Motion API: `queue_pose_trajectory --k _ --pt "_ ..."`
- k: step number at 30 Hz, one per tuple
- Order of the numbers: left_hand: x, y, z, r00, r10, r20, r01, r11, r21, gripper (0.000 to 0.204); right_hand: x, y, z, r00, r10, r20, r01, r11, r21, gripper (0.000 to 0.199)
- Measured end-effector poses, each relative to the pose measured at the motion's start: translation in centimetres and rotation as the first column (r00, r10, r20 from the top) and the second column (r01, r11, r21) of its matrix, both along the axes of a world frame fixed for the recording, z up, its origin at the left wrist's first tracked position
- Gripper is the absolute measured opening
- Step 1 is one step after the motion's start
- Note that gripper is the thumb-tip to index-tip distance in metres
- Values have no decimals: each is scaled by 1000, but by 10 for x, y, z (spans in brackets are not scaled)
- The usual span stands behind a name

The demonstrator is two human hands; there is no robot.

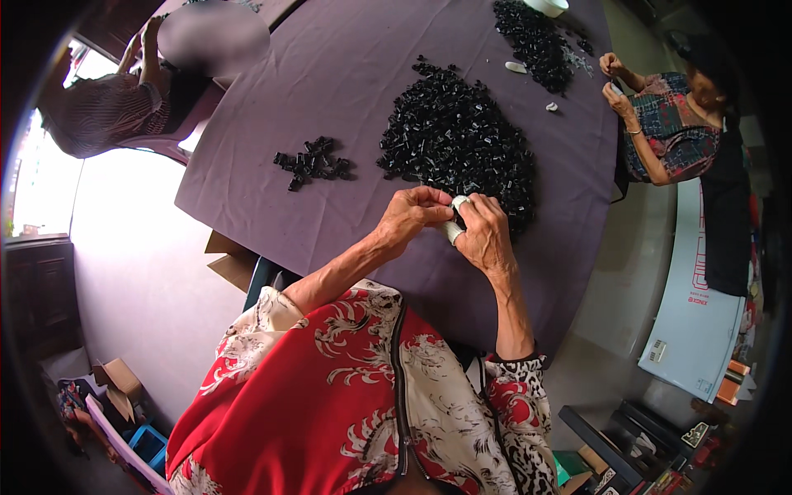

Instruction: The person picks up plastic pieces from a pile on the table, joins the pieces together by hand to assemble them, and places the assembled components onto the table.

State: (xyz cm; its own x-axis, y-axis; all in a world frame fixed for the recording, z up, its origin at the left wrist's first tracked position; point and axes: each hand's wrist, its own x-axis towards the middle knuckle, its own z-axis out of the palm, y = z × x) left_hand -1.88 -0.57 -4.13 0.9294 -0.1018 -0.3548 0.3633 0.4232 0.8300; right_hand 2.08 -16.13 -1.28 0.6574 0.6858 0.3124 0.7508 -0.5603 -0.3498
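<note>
My left hand (412, 216) and my right hand (485, 236) meet at the near edge of a large heap of small black plastic pieces (454, 124). Fingertips of both hands are pinched together around a small dark bit, apparently one of the black pieces (457, 214), mostly hidden by the fingers. White covers (452, 232) wrap finger ends of my right hand. Left of the heap, a smaller cluster of black pieces (312, 162) lies on the purple-grey tablecloth (346, 99).
Across the table at right, a person (672, 124) holds both hands close together by another black heap (535, 49). A white bowl (548, 7) stands beyond it. Another person (115, 107) sits at far left. A long white box-like appliance (693, 305) stands at right.
</note>
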Motion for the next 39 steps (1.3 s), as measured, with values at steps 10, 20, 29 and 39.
queue_pose_trajectory --k 10,20,29,39 --pt "-9 -7 4 992 -120 -46 126 980 154 21 -14 -9 -10 1000 9 17 -9 1000 13 13" --pt "-18 -10 -1 975 -215 -51 221 953 209 23 -25 -16 -14 999 41 -30 -41 999 5 18" --pt "-21 -14 -3 969 -240 -61 246 956 156 20 -30 -21 -14 1000 17 20 -16 999 -40 25" --pt "-22 -11 3 901 -429 -61 429 865 262 20 -41 -27 -25 998 58 38 -58 998 -8 35"
